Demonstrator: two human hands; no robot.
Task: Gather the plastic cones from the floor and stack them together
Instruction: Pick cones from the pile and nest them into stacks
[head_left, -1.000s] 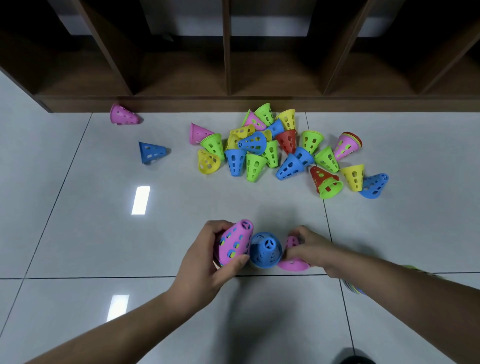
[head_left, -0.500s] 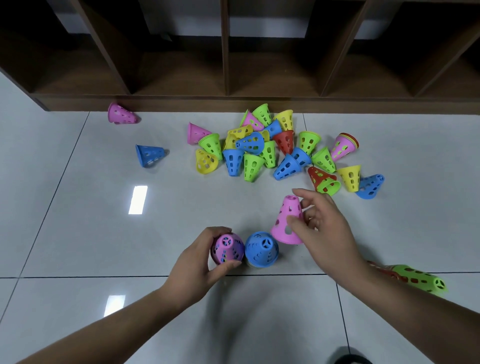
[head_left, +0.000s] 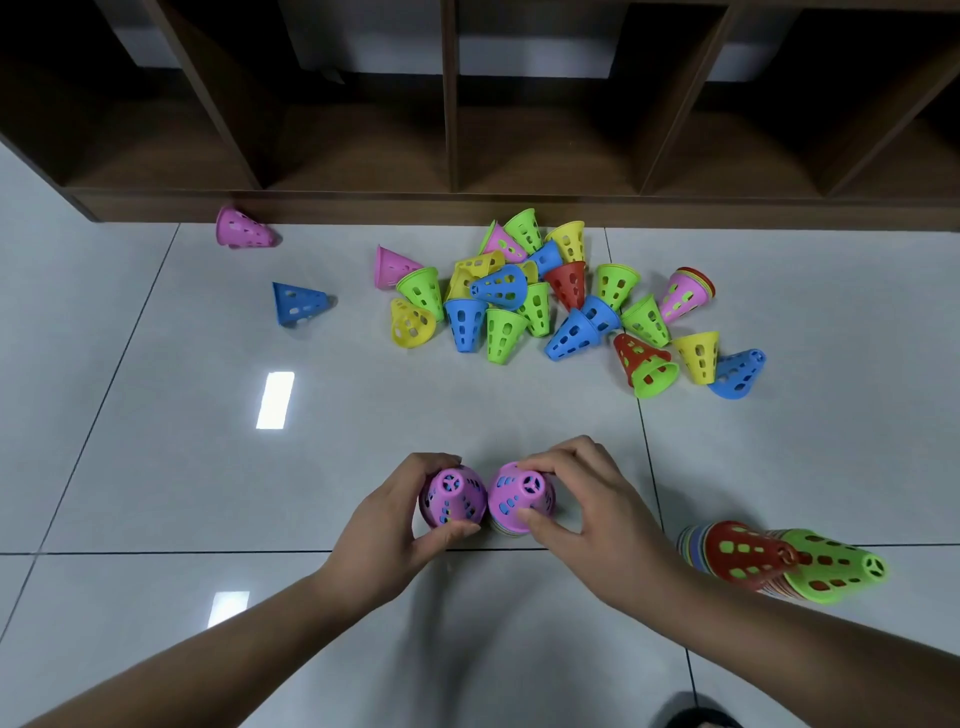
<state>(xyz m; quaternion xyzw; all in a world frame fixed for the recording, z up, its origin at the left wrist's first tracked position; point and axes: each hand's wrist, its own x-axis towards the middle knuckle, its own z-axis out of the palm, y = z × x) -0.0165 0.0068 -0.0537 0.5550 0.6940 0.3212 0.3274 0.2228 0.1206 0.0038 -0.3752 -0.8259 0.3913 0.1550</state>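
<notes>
I see two short stacks of cones standing upright on the floor (head_left: 208, 467), close to its near edge and about in the middle, with the narrow tips up toward the camera. The left stack (head_left: 452, 499) is pink outside, with blue showing through the holes. The right stack (head_left: 522, 496) is pink on top as well, with other coloured rims under it. They stand side by side and seem to touch at the wide bases.

The left hand (head_left: 395, 525) has its fingers (head_left: 436, 460) curled round the left stack, with the thumb on the near side. The right hand (head_left: 592, 504) is clamped the same way on the right stack, so each hand is holding its own stack.

I judge the coming move is to join the two. Both long axes are vertical and parallel, and the left stack lies directly beside the right one. One stack must therefore go straight up, a little sideways over the other tip, then down (a tilted entry would probably jam the rims).

Much remains. The loose cones (head_left: 519, 301) lie in a heap toward the far edge by the shelf unit (head_left: 447, 156), pointing in many directions, well apart from both hands. A pink cone (head_left: 241, 234) and a blue cone (head_left: 298, 304) lie alone toward the far left. A longer lying stack (head_left: 737, 556) rests on its side just beside the right forearm, tips pointing right.
</notes>
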